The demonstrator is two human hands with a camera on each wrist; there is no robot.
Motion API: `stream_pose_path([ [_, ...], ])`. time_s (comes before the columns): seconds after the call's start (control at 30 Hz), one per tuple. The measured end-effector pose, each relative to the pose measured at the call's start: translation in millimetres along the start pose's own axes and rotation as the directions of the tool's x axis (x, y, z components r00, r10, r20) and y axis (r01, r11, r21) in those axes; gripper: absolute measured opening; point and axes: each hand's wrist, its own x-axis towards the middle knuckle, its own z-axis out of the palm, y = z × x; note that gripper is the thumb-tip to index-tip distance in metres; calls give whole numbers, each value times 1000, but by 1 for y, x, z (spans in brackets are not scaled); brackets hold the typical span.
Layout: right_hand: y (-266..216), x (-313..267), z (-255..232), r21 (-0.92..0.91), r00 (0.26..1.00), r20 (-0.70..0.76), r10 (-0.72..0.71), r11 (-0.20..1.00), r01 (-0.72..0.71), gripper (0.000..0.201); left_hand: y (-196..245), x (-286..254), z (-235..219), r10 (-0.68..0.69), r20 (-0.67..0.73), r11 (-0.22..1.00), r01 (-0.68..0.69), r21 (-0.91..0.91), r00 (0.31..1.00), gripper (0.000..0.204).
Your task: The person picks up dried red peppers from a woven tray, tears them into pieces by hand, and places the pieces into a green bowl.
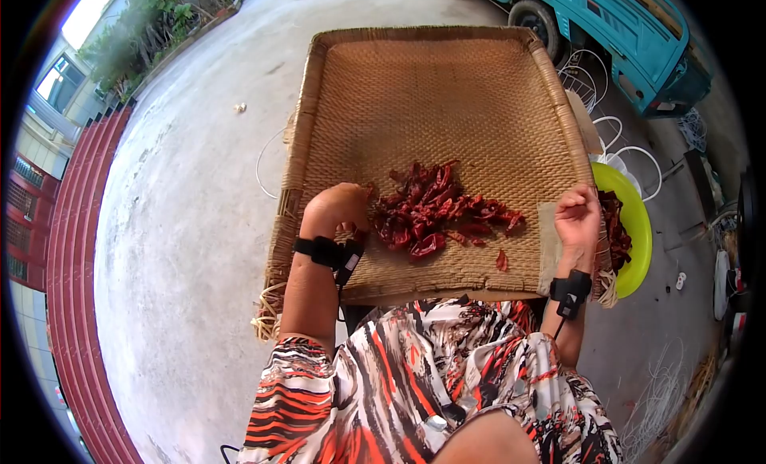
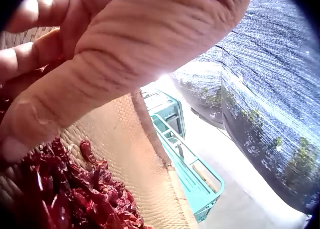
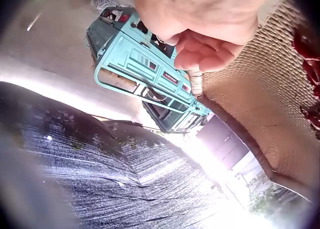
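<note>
A person in a patterned shirt (image 1: 415, 384) is sitting with a wide woven tray (image 1: 447, 89) lying across the lap. The left hand (image 1: 337, 209) is resting on the tray with its fingers curled down into the edge of a pile of dried red chillies (image 1: 435, 213); the left wrist view shows the fingers bent over the chillies, though I cannot tell whether any pod is actually being pinched. The right hand (image 1: 578, 217) is curling loosely at the tray's right rim, and I cannot tell whether it is gripping the rim or holding anything. Each wrist is wearing a black strap (two in all).

The chillies are lying in one heap on the near half of the tray, between the two hands, with one stray pod (image 1: 501, 260) sitting apart, nearer the body. Just beside the tray on the right, partly hidden behind the right hand, a green bowl (image 1: 634, 225) is holding more red chillies.

Farther off, white wire hoops (image 1: 630, 157) are lying on the concrete ground (image 1: 183, 225), and beyond them one teal truck (image 1: 630, 33) is standing.
</note>
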Motion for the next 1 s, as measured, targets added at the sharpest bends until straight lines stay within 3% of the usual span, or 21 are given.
stream_pose_path([
  [0.03,9,-1,4,-47,1000,-25,2,999,-3,19,0,2,1,4,12,999,-4,32,1000,31],
  [0.13,38,-6,20,-196,997,-73,-15,981,1,19,-2,-1,6,153,-175,955,-100,278,973,26],
  [0.23,67,-16,43,-573,998,-59,18,818,-48,21,-2,-5,2,306,-452,948,-225,226,838,20],
  [0.27,79,-20,52,-709,999,-17,32,705,-35,21,2,-8,2,269,-531,943,-332,-25,804,18],
  [0.33,101,-26,69,-884,987,40,153,467,-36,24,29,-25,-4,130,-641,707,-524,-475,757,16],
  [0.43,134,-36,85,-1000,922,16,387,5,15,42,44,-8,6,168,-696,634,-617,-466,699,16],
  [0.47,144,-38,93,-999,906,-19,424,-40,-2,42,49,-4,11,225,-751,567,-710,-417,621,16],
  [0.6,170,-30,58,-998,901,68,428,25,63,36,66,-2,16,236,-628,482,-650,-587,742,18],
  [0.63,170,-27,49,-993,904,113,411,21,115,34,67,-1,18,236,-635,441,-663,-605,736,18],
  [0.67,168,-31,60,-999,911,40,411,8,40,30,67,4,20,238,-640,396,-675,-623,730,18],
  [0.7,168,-34,66,-997,919,53,390,-38,74,30,67,7,23,243,-643,350,-683,-641,727,18],
  [0.77,167,-30,59,-998,912,34,408,64,8,31,67,10,25,261,-642,273,-693,-667,721,18],
  [0.83,167,-28,51,-999,920,38,390,34,27,31,73,1,21,256,-589,211,-639,-740,767,18],
  [0.93,166,-27,49,-999,898,-30,439,22,-44,32,73,2,21,319,-597,189,-667,-721,736,20],
  [1.0,164,-27,51,-992,871,-68,486,58,-110,30,76,-2,18,234,-540,231,-586,-777,809,21],
])
